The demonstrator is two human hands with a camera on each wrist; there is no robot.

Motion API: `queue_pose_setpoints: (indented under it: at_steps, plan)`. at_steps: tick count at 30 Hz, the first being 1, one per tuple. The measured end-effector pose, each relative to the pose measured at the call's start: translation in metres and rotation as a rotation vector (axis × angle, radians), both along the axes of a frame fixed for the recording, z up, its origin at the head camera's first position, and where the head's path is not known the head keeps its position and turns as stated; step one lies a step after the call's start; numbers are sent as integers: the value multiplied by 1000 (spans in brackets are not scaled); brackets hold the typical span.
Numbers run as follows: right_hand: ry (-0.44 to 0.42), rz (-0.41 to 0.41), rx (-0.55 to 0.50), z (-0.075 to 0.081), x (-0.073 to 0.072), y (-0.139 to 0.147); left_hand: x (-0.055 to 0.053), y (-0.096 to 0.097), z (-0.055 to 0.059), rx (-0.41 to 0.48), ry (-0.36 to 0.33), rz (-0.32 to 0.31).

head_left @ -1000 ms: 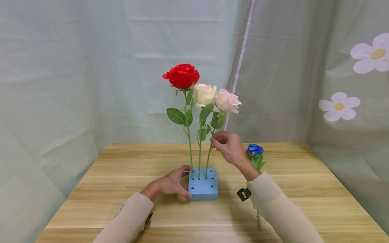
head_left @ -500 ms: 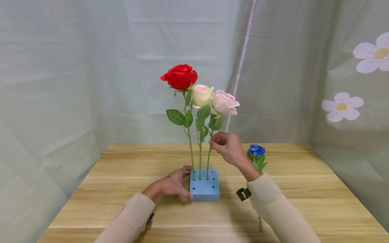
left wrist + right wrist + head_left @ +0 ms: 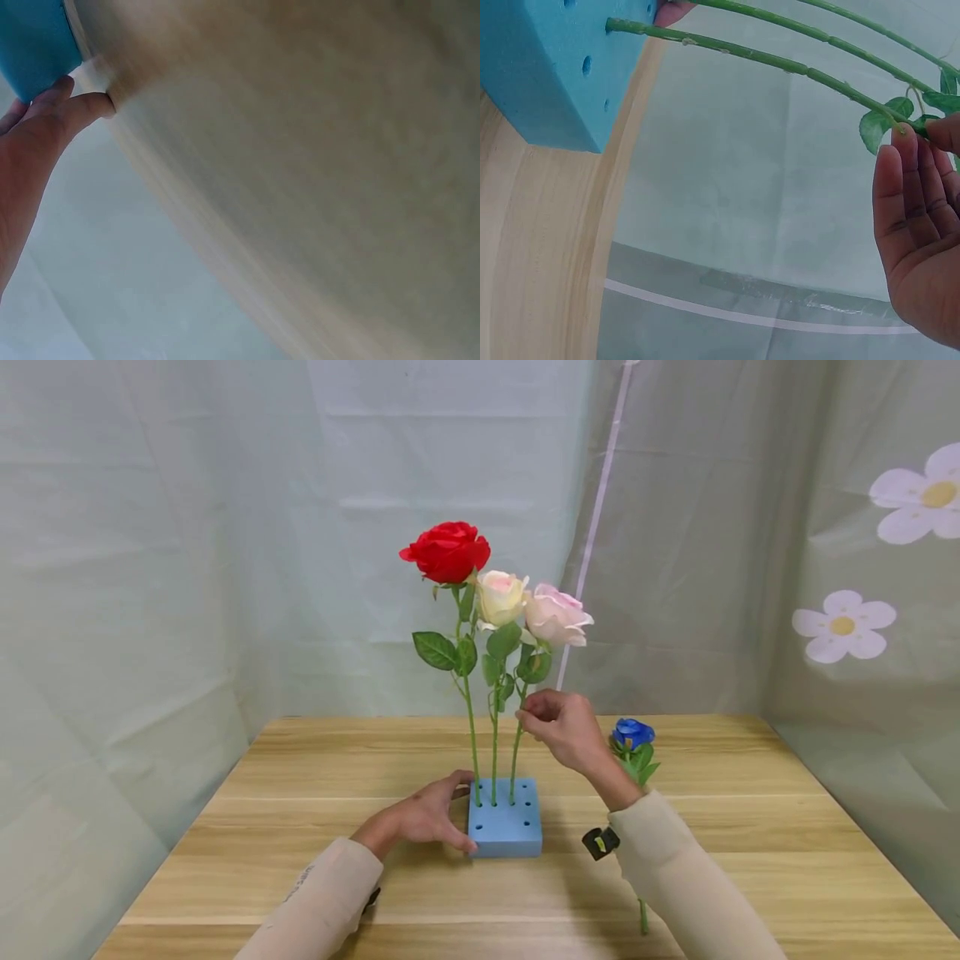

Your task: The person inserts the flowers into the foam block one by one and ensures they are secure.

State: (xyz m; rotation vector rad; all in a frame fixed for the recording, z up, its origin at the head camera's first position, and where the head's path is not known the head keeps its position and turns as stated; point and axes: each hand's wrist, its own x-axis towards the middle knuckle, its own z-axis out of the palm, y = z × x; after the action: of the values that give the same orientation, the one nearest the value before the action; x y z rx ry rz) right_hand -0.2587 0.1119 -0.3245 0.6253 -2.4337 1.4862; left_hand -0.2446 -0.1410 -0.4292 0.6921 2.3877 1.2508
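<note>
A light blue foam block (image 3: 504,839) with small holes stands on the table, and three artificial roses rise from it. My left hand (image 3: 423,814) holds the block's left side, thumb at the front corner and fingers at the back. The red rose (image 3: 447,553) is on the left and tallest, with the cream rose (image 3: 501,599) in the middle. At the right is the pale pink rose (image 3: 557,615), its stem end in a hole. Thumb and fingers of my right hand (image 3: 566,731) pinch its stem (image 3: 757,56) just below the leaves.
A blue rose (image 3: 632,734) lies on the wooden table (image 3: 337,893) to the right, its stem partly hidden beneath my right forearm. Several holes in the block hold no stem. Pale curtains (image 3: 450,443) stand behind and at both sides.
The pink rose's head has shifted slightly left relative to the block. Both hands keep their places on the block and the stem; the head view has moved a little.
</note>
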Motion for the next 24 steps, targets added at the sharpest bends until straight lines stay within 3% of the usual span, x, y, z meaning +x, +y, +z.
queue_pose_setpoints:
  at_steps: [9,24]
  plan:
    - [-20,-47,-21,-11,-4,1,-5,-3,-5,4,10,-14]
    - [-53,-45,9,-19,8,21,-3,-1,-3,-1,7,5]
